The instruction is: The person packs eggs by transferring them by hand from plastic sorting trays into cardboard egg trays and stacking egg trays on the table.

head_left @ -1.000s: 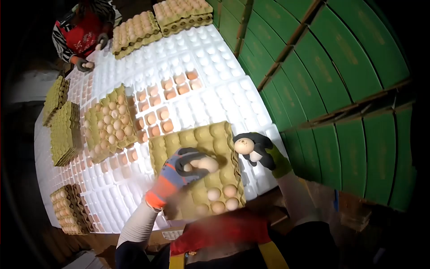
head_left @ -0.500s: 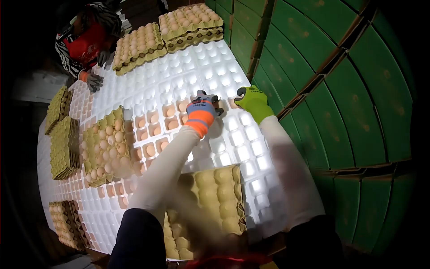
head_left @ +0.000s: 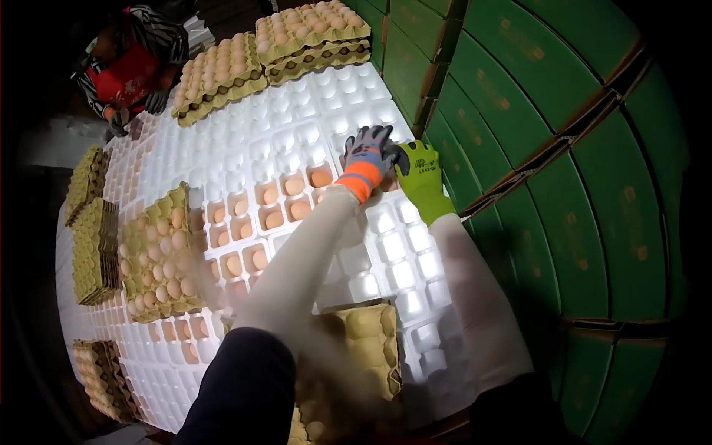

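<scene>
My left hand point(head_left: 367, 157), in a grey and orange glove, lies over the white foam egg trays point(head_left: 337, 93) with its fingers spread. Close beside it on the right is my right hand point(head_left: 421, 169) in a green glove with dark fingertips. Its fingers curl down and are mostly hidden, so anything under them cannot be made out. Part of an egg point(head_left: 389, 182) shows below and between the hands. Brown eggs point(head_left: 294, 185) sit in tray cells left of my left hand. A yellowish pulp tray point(head_left: 371, 334) lies nearer my body, partly behind my left arm.
A pulp tray of eggs point(head_left: 159, 252) lies at the left, near stacked empty pulp trays point(head_left: 95, 252). Egg-filled stacks stand at the back point(head_left: 311, 30) and lower left point(head_left: 100, 378). Green boxes point(head_left: 512, 111) line the right side. Another person point(head_left: 126, 74) works at the far left.
Both hands, earlier holding eggs near the pulp tray, have moved forward to the foam trays. Since half a second ago, my left hand has shifted right and its fingers have spread. The view has shifted slightly.
</scene>
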Tool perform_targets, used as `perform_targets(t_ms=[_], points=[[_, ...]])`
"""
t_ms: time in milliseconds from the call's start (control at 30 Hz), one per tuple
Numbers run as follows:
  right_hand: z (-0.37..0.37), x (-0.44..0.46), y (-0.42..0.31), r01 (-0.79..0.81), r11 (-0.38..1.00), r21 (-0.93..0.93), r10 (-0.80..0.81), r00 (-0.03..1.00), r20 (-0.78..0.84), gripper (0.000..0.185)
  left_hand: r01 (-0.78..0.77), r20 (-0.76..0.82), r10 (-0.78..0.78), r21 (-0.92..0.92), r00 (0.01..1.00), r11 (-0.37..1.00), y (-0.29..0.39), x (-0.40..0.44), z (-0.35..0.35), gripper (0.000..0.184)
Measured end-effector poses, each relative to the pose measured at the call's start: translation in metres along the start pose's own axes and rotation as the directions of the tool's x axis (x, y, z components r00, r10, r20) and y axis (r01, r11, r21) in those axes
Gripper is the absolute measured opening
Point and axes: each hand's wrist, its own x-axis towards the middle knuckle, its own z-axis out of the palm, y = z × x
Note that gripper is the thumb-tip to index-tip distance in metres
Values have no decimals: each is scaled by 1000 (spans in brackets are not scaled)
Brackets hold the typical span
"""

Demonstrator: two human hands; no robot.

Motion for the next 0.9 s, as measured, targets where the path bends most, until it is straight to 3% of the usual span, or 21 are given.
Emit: perform_targets(t_ms=[33, 67, 100, 133, 167, 200, 233, 267, 333, 367, 400, 467, 500, 600, 667, 700, 733, 800, 867, 900], points=[[6, -7, 6, 29, 991, 129, -13, 993, -117, 25, 96, 193, -115, 101, 975, 990, 3, 3, 13, 65], [12, -18, 10, 60, 963, 261, 1, 973, -229, 25, 23, 171, -58, 197, 983, 980, 3, -1, 15, 65], [17, -24, 15, 96, 978, 183, -19, 925, -379, 29, 5, 149, -37, 205, 988, 979, 0, -5, 15, 63], [-7, -33, 8, -21, 952, 305, 126, 936, -328, 32, -9, 138, -21, 210, 990, 978, 5, -12, 6, 60], [-67, -68, -23, -158, 490, 857, 315, 949, -5, 31, -65, 71, 62, 50, 996, 997, -8, -36, -8, 55], [-94, -89, -37, -165, 441, 882, 269, 962, 46, 29, -149, -45, 145, -92, 988, 985, -23, -46, -41, 50], [-122, -111, -50, -179, 391, 903, 222, 970, 96, 26, 123, 137, -73, -400, 988, 908, -10, -74, -79, 44], [-150, -132, -64, -198, 341, 919, 173, 974, 146, 24, 378, 326, -214, -605, 921, 701, -3, -94, -114, 39], [-187, -184, -90, -261, 456, 850, 63, 963, 262, 40, 353, 334, -162, -658, 929, 665, -23, -153, -148, 35], [-200, -205, -95, -292, 433, 853, -37, 940, 340, 50, 369, 317, -196, -711, 928, 599, -18, -188, -169, 33], [-214, -221, -104, -224, 544, 809, -104, 938, 330, 54, 381, 308, -225, -763, 925, 523, -8, -223, -188, 31], [-239, -246, -115, -102, 673, 732, -204, 926, 317, 55, 278, 189, -212, -472, 959, 836, 19, -283, -227, 29], [-252, -259, -121, -61, 717, 694, -244, 911, 332, 57, 171, 152, -118, -405, 981, 898, 32, -314, -238, 29], [-275, -282, -142, 96, 842, 532, -340, 859, 383, 49, -238, 112, 271, -244, 956, 940, 71, -377, -248, 37], [-276, -300, -157, 158, 897, 414, -364, 794, 487, 47, -287, 220, 311, -135, 925, 948, 105, -399, -240, 42], [-271, -308, -158, 105, 876, 472, -345, 819, 459, 45, -264, 316, 283, -101, 906, 959, 118, -405, -241, 46], [-278, -306, -162, 153, 883, 443, -352, 840, 412, 43, -264, 393, 267, -61, 880, 963, 126, -411, -233, 47], [-276, -315, -161, 144, 858, 492, -370, 838, 401, 44, -273, 349, 272, -46, 897, 961, 126, -426, -208, 47], [-289, -320, -162, 139, 804, 578, -357, 890, 283, 44, -258, 321, 263, -60, 910, 964, 120, -424, -209, 46], [-295, -329, -158, -110, 667, 737, -220, 916, 336, 43, -264, 261, 288, -123, 921, 957, 115, -427, -209, 45]])
